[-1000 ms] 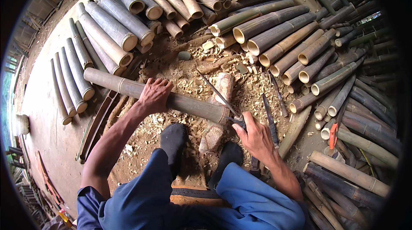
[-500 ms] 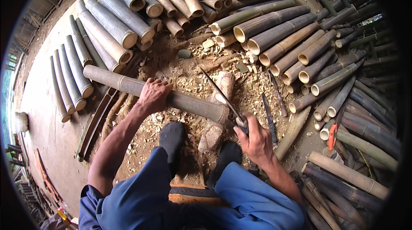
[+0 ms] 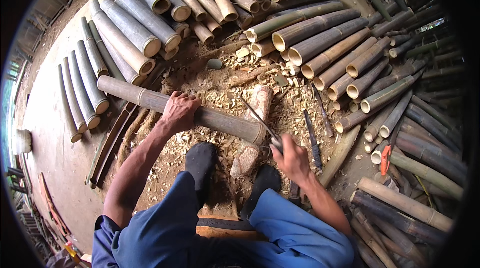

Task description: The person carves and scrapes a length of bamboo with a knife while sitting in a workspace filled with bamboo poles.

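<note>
My left hand (image 3: 181, 112) is wrapped over the middle of a thick bamboo tube (image 3: 227, 124), which slants from upper left down to the right. The tube's right end lies across a pale, chipped wooden log (image 3: 246, 159) between my feet. In my right hand (image 3: 294, 160) is the dark handle of a long, narrow knife (image 3: 257, 118). Its blade points up and to the left, crossing close to the tube's right end. Whether the edge touches the bamboo I cannot tell.
Pale shavings (image 3: 230, 100) litter the ground round the log. A second knife (image 3: 314, 140) lies to the right, near a dark, thin tool (image 3: 323, 110). Stacked bamboo tubes (image 3: 320, 30) curve round the far and right sides. An orange-handled tool (image 3: 385, 159) rests among bamboo at right.
The knife has shifted, its tip coming nearer and a little to the right. My right hand has turned and moved slightly left. My left hand and the bamboo tube stay almost in place.
</note>
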`<state>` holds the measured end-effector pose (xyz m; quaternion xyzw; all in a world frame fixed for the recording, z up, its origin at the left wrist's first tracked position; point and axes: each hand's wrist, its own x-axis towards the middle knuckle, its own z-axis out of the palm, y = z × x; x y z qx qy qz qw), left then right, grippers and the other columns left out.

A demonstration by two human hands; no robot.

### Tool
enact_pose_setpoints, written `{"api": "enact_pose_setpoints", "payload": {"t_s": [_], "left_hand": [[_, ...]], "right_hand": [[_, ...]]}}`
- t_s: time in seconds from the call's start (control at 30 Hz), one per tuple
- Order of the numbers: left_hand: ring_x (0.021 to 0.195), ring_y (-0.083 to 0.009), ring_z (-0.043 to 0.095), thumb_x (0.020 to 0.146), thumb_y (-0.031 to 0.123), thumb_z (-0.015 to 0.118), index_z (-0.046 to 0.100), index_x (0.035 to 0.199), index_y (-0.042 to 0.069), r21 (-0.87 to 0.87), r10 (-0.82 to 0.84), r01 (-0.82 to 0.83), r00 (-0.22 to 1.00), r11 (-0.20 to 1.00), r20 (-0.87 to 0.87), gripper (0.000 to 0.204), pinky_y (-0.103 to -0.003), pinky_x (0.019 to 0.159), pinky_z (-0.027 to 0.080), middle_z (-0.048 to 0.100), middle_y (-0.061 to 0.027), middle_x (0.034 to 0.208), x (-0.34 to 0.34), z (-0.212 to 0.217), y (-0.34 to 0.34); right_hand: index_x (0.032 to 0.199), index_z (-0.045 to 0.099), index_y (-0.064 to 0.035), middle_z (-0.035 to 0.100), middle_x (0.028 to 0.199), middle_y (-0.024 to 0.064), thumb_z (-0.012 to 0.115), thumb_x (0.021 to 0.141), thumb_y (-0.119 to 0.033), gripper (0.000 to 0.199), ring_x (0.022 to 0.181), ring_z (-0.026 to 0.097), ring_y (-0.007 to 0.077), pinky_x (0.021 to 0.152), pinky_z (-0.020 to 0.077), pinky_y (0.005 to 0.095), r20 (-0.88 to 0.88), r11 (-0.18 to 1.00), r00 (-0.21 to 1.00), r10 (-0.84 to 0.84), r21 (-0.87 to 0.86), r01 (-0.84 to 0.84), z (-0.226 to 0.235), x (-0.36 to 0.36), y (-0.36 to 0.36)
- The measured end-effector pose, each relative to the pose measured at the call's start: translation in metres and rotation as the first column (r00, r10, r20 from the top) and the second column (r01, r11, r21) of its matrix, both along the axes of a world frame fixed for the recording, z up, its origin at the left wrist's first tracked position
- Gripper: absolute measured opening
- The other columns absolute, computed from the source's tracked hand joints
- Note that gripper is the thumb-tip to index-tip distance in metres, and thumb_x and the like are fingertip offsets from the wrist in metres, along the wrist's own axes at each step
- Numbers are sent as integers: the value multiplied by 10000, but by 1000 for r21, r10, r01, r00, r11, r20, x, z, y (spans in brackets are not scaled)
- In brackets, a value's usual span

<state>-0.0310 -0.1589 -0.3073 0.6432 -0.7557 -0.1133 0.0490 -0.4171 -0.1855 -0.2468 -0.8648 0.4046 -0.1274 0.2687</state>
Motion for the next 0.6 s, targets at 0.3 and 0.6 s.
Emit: {"api": "enact_pose_setpoints", "payload": {"t_s": [0.3, 0.6], "left_hand": [[975, -276, 624, 681, 191, 815, 598, 967, 94, -218, 53, -40, 997, 975, 54, 372, -429, 940, 442, 622, -79, 935, 4, -7, 20], [984, -279, 617, 719, 149, 755, 590, 990, 100, -223, 66, -59, 997, 973, 26, 321, -430, 960, 439, 620, -84, 952, 0, 0, 25]], "right_hand": [[1072, 501, -4, 683, 818, 214, 673, 992, -215, 283, 692, 710, 386, 587, 570, 462, 73, 998, 997, 11, -68, -6, 53, 26, 1], [1035, 503, -1, 674, 777, 191, 673, 988, -186, 255, 569, 676, 349, 496, 552, 439, -166, 998, 986, 2, 65, 9, 29, 24, 0]]}}
